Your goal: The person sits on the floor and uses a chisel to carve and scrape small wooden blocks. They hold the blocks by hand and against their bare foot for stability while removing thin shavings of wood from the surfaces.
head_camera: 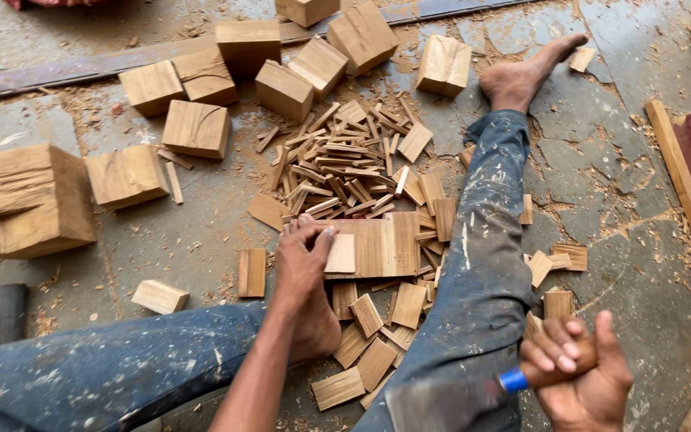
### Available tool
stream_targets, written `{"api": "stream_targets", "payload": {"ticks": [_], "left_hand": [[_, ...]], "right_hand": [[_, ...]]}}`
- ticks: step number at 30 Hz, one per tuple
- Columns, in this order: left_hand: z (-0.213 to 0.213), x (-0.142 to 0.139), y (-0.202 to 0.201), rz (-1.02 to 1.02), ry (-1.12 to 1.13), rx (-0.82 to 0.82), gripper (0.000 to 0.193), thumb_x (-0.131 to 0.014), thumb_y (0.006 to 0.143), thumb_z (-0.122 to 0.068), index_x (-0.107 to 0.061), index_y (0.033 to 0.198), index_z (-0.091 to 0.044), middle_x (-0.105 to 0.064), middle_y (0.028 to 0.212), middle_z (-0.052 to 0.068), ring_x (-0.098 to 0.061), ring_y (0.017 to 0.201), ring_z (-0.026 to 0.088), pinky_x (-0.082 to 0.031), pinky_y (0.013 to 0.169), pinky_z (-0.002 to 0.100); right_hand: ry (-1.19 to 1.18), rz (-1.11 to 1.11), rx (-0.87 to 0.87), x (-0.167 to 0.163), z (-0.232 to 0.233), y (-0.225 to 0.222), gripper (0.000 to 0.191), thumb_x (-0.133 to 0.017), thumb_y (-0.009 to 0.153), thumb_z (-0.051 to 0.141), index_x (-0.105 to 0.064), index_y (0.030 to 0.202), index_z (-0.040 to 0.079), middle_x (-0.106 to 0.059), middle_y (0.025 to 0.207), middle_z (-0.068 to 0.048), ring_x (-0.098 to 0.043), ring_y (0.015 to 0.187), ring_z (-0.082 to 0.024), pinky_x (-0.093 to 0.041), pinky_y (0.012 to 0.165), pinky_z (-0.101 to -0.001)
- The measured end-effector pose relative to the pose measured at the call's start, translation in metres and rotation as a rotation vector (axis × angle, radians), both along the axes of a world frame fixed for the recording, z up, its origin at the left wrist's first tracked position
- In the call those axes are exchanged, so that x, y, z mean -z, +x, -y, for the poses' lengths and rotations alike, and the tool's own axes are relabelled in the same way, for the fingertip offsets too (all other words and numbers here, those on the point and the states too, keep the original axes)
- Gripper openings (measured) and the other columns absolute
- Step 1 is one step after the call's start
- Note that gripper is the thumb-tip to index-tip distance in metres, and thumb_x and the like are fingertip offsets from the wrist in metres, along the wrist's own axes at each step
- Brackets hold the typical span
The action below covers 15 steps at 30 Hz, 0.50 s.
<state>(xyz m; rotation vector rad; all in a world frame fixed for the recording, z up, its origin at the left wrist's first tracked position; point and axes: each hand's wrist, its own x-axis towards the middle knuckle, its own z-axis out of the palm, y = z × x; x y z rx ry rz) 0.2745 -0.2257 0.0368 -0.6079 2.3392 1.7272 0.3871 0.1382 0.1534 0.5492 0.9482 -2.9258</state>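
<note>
My left hand (304, 264) rests on a flat wooden board (377, 246) lying on the floor, with a small pale wood slice (341, 254) under its fingertips. My right hand (581, 372) is closed around the wooden handle of a broad-bladed chopping tool (441, 400), which has a blue collar next to the fist. The blade lies over my right leg (485, 264), stretched out in paint-flecked jeans. Thin wood slices (373, 344) are scattered around the board.
A heap of split wooden sticks (345, 160) lies beyond the board. Several squared wood blocks (193, 128) and one large block (25, 200) sit on the stone floor to the left and back. A long plank (685, 192) lies at the right. My bare foot (525, 72) points away.
</note>
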Motion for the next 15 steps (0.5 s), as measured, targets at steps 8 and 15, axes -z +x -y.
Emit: {"api": "stream_targets", "payload": {"ticks": [8, 15], "left_hand": [[0.009, -0.04, -0.013, 0.037, 0.098, 0.103, 0.027, -0.074, 0.09, -0.032, -0.08, 0.103, -0.009, -0.075, 0.085, 0.005, -0.065, 0.07, 0.012, -0.056, 0.065, 0.03], [0.02, -0.06, -0.024, 0.07, 0.147, 0.155, 0.026, -0.077, 0.088, -0.023, -0.077, 0.108, -0.007, -0.071, 0.077, 0.006, -0.059, 0.06, 0.011, -0.051, 0.051, 0.026]], "right_hand": [[-0.164, 0.14, 0.007, 0.067, -0.024, 0.021, 0.029, -0.059, 0.109, 0.031, -0.054, 0.096, 0.006, -0.043, 0.07, 0.002, -0.045, 0.058, -0.007, -0.041, 0.059, -0.025], [-0.096, 0.151, -0.036, 0.064, -0.022, 0.013, 0.028, -0.06, 0.107, 0.031, -0.054, 0.094, 0.007, -0.044, 0.069, 0.002, -0.045, 0.058, -0.007, -0.041, 0.057, -0.0254]]}}
